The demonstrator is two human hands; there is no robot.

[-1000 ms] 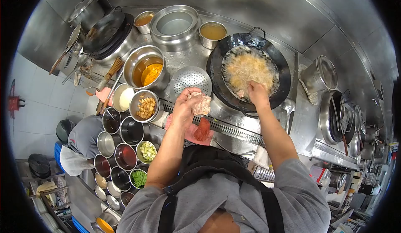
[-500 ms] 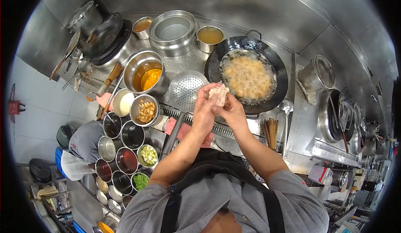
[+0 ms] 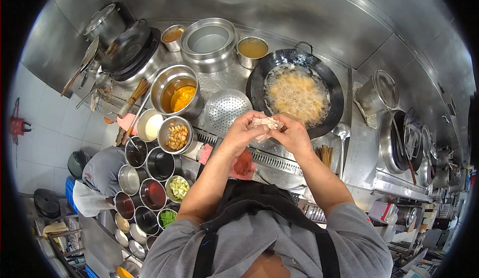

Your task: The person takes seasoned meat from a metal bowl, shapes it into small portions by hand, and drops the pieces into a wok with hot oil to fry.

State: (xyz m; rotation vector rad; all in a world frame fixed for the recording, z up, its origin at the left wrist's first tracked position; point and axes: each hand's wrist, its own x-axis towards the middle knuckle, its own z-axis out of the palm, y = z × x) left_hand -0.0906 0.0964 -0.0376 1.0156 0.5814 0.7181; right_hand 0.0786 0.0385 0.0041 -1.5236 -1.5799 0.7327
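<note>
My left hand (image 3: 242, 132) and my right hand (image 3: 293, 134) both grip a pale pinkish, coated piece of raw meat (image 3: 265, 124), its exact kind unclear. Fingers and thumbs close on its two ends, and it is held in front of the wok's near rim. Behind it, the large black wok (image 3: 333, 81) holds bubbling oil with golden pieces frying (image 3: 297, 92). A round perforated strainer (image 3: 224, 106) lies just left of the wok, beyond my left hand. The ladle (image 3: 342, 132) rests on the steel counter to the right of my right hand.
A deep pot (image 3: 158, 86) with orange contents and a bowl of browned chunks (image 3: 175, 137) stand at left, above several seasoning pots (image 3: 153, 194). A bamboo brush (image 3: 325, 156) sits at the front right. Another person in grey (image 3: 106, 171) is at far left.
Both hands have lowered slightly towards me, and my right hand has moved a little right. The meat piece now lies more stretched out sideways between my fingers.
</note>
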